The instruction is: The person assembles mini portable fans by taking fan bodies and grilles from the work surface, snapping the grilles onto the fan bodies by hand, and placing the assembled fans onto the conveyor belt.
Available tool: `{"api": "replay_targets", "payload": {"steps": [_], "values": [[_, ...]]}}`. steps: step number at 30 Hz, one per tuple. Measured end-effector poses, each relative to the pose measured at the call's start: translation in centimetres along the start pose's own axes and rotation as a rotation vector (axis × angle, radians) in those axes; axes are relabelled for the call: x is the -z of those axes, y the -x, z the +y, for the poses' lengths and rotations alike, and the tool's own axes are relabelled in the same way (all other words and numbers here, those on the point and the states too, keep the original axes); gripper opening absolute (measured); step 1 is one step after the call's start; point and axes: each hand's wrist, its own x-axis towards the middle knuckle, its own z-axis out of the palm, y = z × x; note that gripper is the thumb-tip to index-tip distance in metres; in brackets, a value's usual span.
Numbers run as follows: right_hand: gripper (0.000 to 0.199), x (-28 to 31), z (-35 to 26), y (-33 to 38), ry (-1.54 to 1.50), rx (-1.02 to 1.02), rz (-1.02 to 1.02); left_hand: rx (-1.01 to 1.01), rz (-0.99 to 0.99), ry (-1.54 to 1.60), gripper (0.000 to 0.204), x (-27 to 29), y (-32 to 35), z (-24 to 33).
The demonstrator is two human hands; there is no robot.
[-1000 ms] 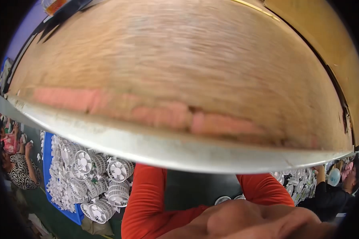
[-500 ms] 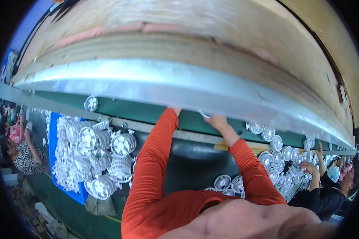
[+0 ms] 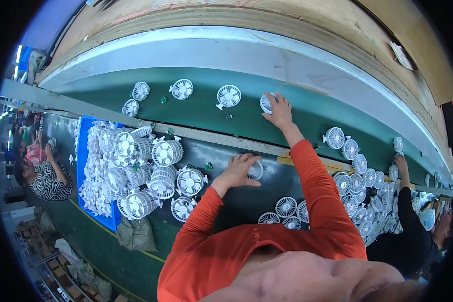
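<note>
My left hand (image 3: 235,173) is over the dark bench, thumb and fingers curved around the edge of a round white fan grille (image 3: 255,170). Farther forward, my right hand (image 3: 279,115) grips another round white fan part (image 3: 267,103) at the green conveyor belt (image 3: 297,110); my fingers cover some of it. On the belt to its left lies a white fan head (image 3: 229,96) with its blades showing, and another fan head (image 3: 182,89) is beyond that. Several white grilles (image 3: 286,207) lie on the bench close to my body.
Stacked fan heads (image 3: 162,182) stand on the left, beside a blue bin (image 3: 117,216) of small white parts. Many grilles (image 3: 357,183) crowd the right. A co-worker's hand (image 3: 401,163) touches parts there; another person (image 3: 45,176) is far left. A pale rail (image 3: 226,135) borders the belt.
My left hand has come back from the belt to the bench and is now at a grille. The view has shifted, uncovering more belt and the fan heads on it.
</note>
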Motion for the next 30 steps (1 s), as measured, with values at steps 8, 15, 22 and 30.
{"api": "replay_targets", "payload": {"steps": [8,15,22,30], "values": [[0.082,3.3,-0.6,8.8,-0.058,0.049,-0.159,0.010,0.705,-0.242,0.054,7.9,-12.7,-6.5],[0.079,3.9,-1.1,22.7,-0.126,0.106,-0.315,-0.167,0.040,-0.787,0.036,9.5,-19.1,-6.8],[0.061,5.8,-1.7,26.7,-0.262,0.052,-0.370,0.006,0.189,-0.762,0.016,9.7,-16.5,-8.3],[0.036,7.4,-2.3,24.2,-0.728,-0.070,0.009,0.367,0.388,0.537,0.042,4.8,-4.2,-5.9]]}}
